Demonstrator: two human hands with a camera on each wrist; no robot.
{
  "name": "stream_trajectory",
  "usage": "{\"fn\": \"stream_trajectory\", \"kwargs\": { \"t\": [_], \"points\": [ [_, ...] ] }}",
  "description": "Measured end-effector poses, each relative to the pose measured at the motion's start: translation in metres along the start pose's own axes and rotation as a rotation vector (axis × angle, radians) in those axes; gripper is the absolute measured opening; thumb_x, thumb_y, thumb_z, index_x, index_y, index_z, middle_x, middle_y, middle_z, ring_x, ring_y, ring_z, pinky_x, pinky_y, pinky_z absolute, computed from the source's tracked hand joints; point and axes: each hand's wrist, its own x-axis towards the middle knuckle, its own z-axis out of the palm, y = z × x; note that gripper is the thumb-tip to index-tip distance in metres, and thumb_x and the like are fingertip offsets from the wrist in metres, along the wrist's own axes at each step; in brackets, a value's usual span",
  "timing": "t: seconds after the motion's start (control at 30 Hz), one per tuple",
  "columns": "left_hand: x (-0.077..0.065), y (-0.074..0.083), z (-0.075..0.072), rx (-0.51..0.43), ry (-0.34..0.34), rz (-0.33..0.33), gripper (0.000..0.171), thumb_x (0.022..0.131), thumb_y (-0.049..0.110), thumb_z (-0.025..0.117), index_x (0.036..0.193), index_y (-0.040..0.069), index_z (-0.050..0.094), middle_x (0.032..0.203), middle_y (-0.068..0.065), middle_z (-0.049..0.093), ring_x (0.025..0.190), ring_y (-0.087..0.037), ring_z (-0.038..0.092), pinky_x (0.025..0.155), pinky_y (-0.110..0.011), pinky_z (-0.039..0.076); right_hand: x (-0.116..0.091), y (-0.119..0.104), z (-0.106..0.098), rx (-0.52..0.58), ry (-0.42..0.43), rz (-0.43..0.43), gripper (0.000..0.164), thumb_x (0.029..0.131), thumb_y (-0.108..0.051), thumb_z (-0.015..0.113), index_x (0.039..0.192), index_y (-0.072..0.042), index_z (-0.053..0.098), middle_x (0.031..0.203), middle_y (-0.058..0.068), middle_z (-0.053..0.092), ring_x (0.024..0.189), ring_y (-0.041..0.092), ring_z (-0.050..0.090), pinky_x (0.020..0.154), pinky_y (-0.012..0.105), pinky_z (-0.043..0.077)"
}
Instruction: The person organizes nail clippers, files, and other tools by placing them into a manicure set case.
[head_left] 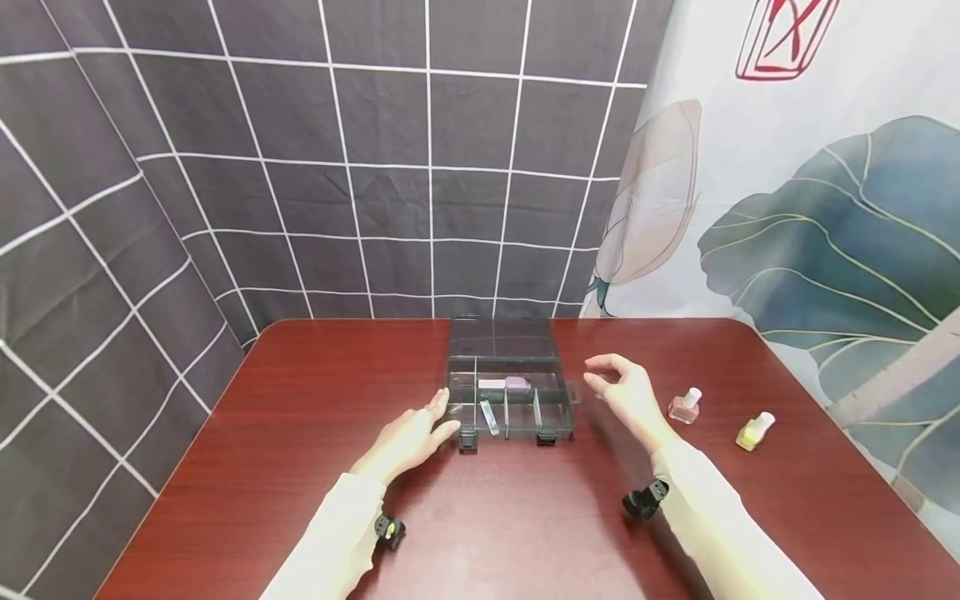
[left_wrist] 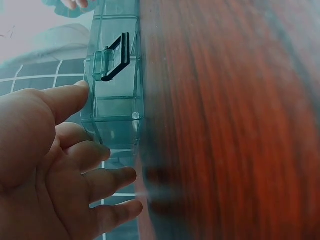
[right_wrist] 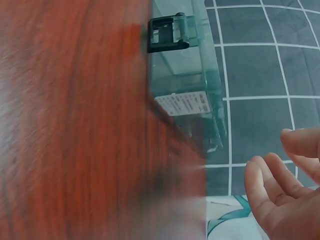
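Head view first: where's the clear plastic organizer box (head_left: 555,414)?

On the red-brown table (head_left: 247,500), lid folded back. A lilac nail polish bottle (head_left: 517,383) lies in its rear compartment; a slim silvery tool (head_left: 490,417), like a nail clipper, lies in a front one.

And the hands?

The left hand (head_left: 408,437) spreads its fingers a little, thumb and index seemingly touching the box's left corner. The right hand (head_left: 628,392) is just beside the right end, thumb and fingers curving towards each other across a gap.

Any writing?

A white label (right_wrist: 182,103) on the box, its lines too blurred to read. That red print (head_left: 786,37) on the curtain (head_left: 825,250) defeats me too. The pink polish bottle (head_left: 682,408) and yellow polish bottle (head_left: 750,435), both white-capped, show no brand I can make out.
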Motion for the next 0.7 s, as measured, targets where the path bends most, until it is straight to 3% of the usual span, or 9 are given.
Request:
{"fn": "stream_trajectory", "kwargs": {
  "t": [0.17,0.33,0.57,0.7],
  "points": [
    [0.000,0.002,-0.001,-0.006,-0.001,0.002,0.062,0.094,0.042,0.050,0.144,0.008,0.035,0.145,-0.006,0.036,0.118,-0.028,0.051,0.085,-0.047,0.046,-0.010,0.006,-0.009,-0.044,0.028,0.003,0.021,0.085,-0.003,0.065,0.105,0.004,0.063,0.098,0.021,0.065,0.071,0.010,0.061,0.060,0.020,0.050],
    [-0.001,0.002,-0.002,0.002,-0.005,-0.008,0.063,0.094,0.043,0.050,0.144,0.008,0.035,0.146,-0.007,0.036,0.116,-0.029,0.052,0.084,-0.047,0.046,-0.020,0.014,-0.018,-0.046,0.034,-0.005,0.021,0.085,-0.003,0.065,0.105,0.004,0.063,0.099,0.022,0.064,0.071,0.010,0.062,0.060,0.018,0.049],
    [-0.001,0.002,-0.002,0.006,-0.007,-0.008,0.063,0.094,0.043,0.049,0.144,0.007,0.034,0.146,-0.007,0.036,0.115,-0.030,0.053,0.083,-0.047,0.046,-0.036,0.019,-0.030,-0.061,0.062,0.046,0.026,0.086,-0.005,0.064,0.110,0.006,0.061,0.102,0.024,0.064,0.074,0.002,0.060,0.060,0.019,0.051],
    [-0.001,0.003,-0.003,0.006,-0.014,-0.010,0.063,0.095,0.042,0.049,0.145,0.007,0.034,0.146,-0.007,0.035,0.117,-0.029,0.052,0.084,-0.047,0.046,-0.043,0.020,-0.036,-0.079,0.080,0.071,0.027,0.085,-0.004,0.065,0.109,0.006,0.060,0.099,0.023,0.065,0.073,0.006,0.062,0.059,0.020,0.050]
  ]
}}
